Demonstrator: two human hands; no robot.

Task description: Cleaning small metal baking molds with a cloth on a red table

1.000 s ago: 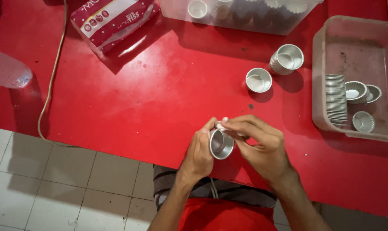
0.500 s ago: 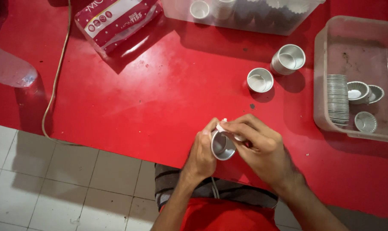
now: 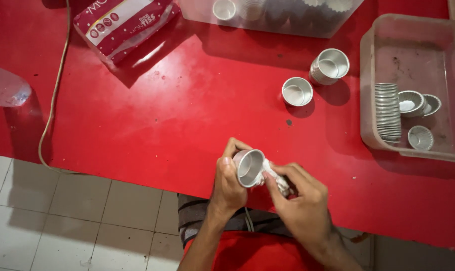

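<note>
Red table (image 3: 152, 120): clear bottle (image 3: 4, 88) at far left; tissue pack (image 3: 124, 25) behind. Left hand (image 3: 227, 185) closed around small metal cup (image 3: 248, 167), near table edge. Right hand (image 3: 300, 203) pinches white wad (image 3: 277, 180) touching cup. Two loose cups (image 3: 296, 91) beyond; plastic tub (image 3: 373, 75) of moulds rightmost.
</note>
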